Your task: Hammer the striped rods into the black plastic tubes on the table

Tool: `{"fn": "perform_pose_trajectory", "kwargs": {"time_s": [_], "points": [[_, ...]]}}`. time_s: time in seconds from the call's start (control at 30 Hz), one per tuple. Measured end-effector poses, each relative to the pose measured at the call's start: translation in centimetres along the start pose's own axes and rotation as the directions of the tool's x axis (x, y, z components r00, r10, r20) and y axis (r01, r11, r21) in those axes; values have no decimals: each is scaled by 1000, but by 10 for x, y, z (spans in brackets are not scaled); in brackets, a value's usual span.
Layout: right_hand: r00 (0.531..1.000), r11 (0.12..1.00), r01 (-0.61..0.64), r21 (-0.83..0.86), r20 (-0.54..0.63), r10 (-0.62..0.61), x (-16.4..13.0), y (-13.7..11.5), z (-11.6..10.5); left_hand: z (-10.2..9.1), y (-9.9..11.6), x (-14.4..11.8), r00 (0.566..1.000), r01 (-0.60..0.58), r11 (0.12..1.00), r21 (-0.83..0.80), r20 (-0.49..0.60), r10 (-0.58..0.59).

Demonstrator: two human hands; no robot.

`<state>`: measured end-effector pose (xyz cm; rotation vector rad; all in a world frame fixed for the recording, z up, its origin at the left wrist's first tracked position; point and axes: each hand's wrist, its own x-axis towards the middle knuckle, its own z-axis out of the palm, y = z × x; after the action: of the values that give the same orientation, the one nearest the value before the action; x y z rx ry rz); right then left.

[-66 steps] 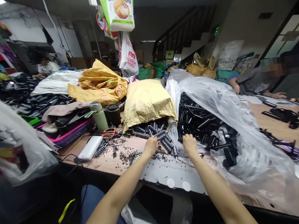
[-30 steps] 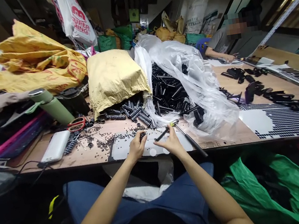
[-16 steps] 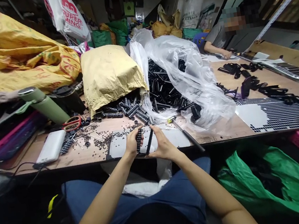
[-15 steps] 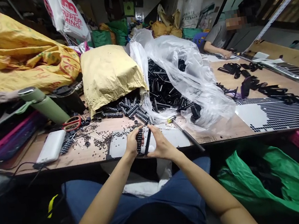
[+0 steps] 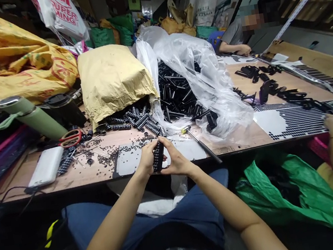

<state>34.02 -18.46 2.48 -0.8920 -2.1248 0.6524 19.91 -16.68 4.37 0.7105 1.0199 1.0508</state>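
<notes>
- Patterned strip [image 5: 158,156], black with pale marks: at 7 o'clock from mid-view, held near-upright between both hands at the near edge of the bench [image 5: 81,171].
- Compared with half a second ago, gap closed: slim black bar no longer distinguishable apart from strip; seemingly pressed together, so probably being handled as one piece.
- Left hand [image 5: 147,158]: curled round strip's left side.
- Right hand [image 5: 175,157]: thumb and fingertips braced against strip's right side, palm hollowed.
- From strip, towards 9 o'clock: pink-rimmed tray [image 5: 0,151], inside too dark to read.
- At 11: paper bag [image 5: 114,76], patterned rollers [image 5: 140,118] at its mouth.
- Towards 1: clear plastic bag [image 5: 222,104], heaped with black tubes [image 5: 176,90].
- Past 3: green sack [image 5: 317,190], dark contents unclear.
</notes>
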Motion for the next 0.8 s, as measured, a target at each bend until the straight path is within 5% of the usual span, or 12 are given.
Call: {"fn": "perform_pose_trajectory", "kwargs": {"time_s": [0.53, 0.63, 0.7, 0.8], "points": [[986, 982, -162, 97, -16, 165, -13, 12, 7, 10, -12, 11, 985, 172, 984, 50, -38, -171], [977, 978, -208, 2, -58, 208, -15, 19, 14, 2, -25, 16, 999, 34, 979, 202, 4, -36], [957, 959, -274, -70, -117, 265, -16, 27, 21, -2, -39, 18, 977, -209, 870, 446, 71, 199], [930, 923, -356, -149, -153, 334, -22, 37, 29, -7, -60, 20, 868, -451, 436, 779, 268, 418]]}}
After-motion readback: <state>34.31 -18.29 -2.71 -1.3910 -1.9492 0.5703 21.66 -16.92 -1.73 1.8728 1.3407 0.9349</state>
